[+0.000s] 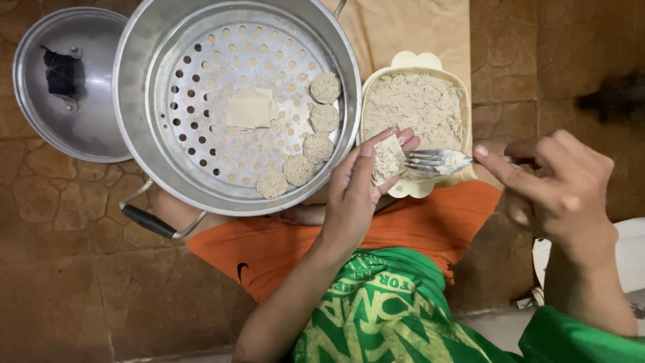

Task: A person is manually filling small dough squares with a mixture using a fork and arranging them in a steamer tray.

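The left hand was cupped & grasping a thin pale square dough wrapper w/ a bit of filling on it, fingers curled round its edges. The right hand was clenched on the handle of a shiny metal fork, pinched btw thumb & fingers, w/ the prongs touching the wrapper in the left hand. Just behind both sat a cream plastic tub full of pale minced filling; the wrapper was held right over its near edge. Next to the tub, on the left, stood a big round silver steamer pot w/ a flat metal tray full of holes inside. Five small round stuffed dumplings lay in a curved row along the tray's right side, close together. One more flat square wrapper lay alone near the tray's middle. The pot's round silver lid lay upside down on the brown stone floor, touching the pot's left side. The person wore orange shorts & a green shirt.
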